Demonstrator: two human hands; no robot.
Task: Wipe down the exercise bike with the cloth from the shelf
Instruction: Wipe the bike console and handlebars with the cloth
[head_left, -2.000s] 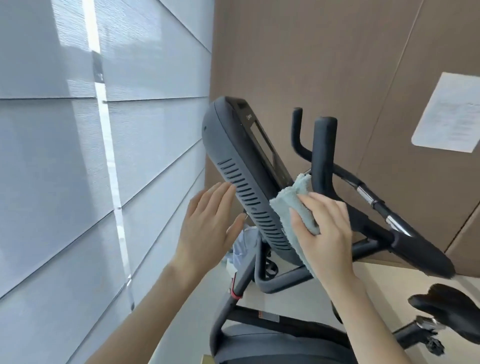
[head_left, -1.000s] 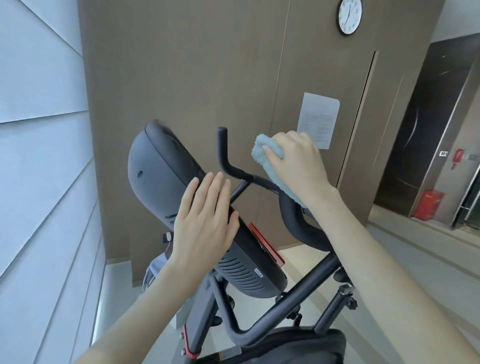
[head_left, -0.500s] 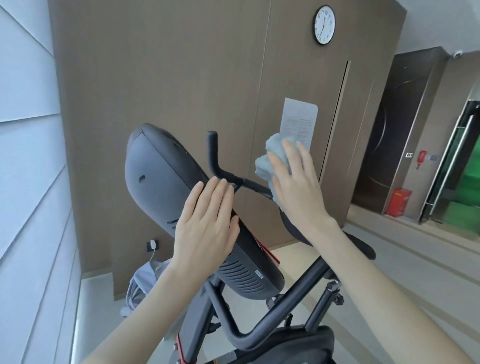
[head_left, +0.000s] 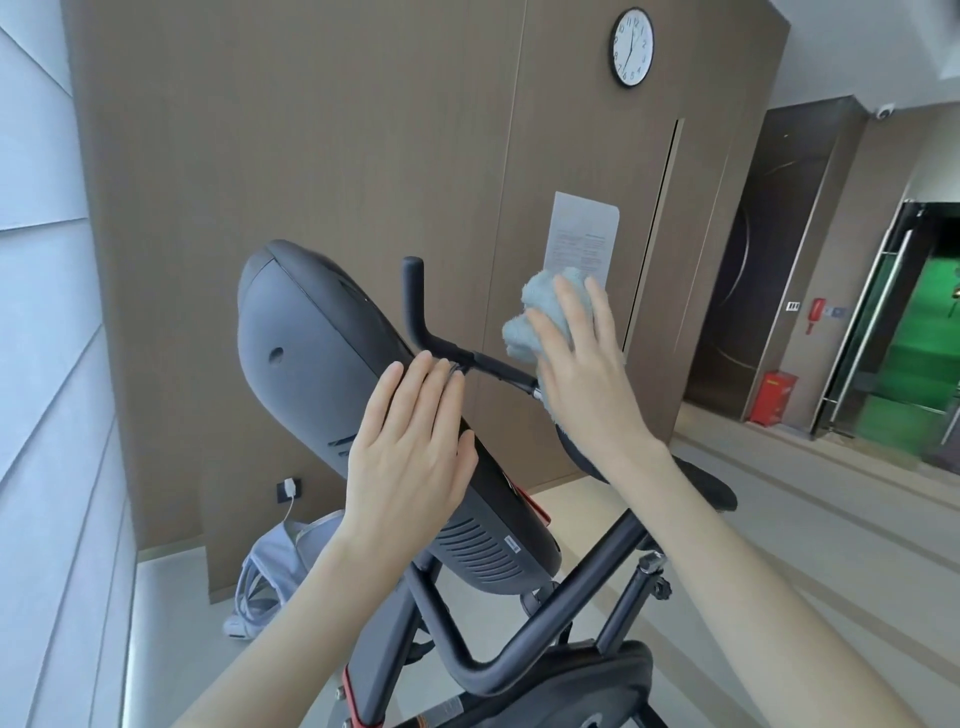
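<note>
**Q:** How will each part handle, and where is it best held?

**A:** Judging by its dark tubular frame, the exercise bike (head_left: 524, 660) is heavy and rigid. It is wiped where it stands, not lifted. Its console (head_left: 322, 374) is a hard, smooth plastic shell that may tilt on its mount, so steadying it from behind makes sense. The left hand (head_left: 410, 457) lies flat on the console's rear edge, fingers straight and together, gripping nothing. The handlebar (head_left: 415, 306) is a thin, stiff, rounded bar that a flat cloth could slide off, so wrapping the cloth round it should work better than pressing it flat. The cloth (head_left: 545, 306) is pale blue, soft, light and bunched. The right hand (head_left: 582, 379) presses it onto the handlebar with fingers extended and splayed, not curled. The cloth shows above the fingertips and under the heel of the palm.

**Q:** Which way do the parts point, and how do their long axes run?

**A:** The bike's frame rises from the lower centre towards the console. The console is tilted, with its long axis running from upper left to lower right. Its vented back faces the camera and its display face is turned away to the right. The handlebar's end stands nearly upright, then bends and runs down and to the right under the cloth. The crumpled cloth has no distinct long axis.
</note>
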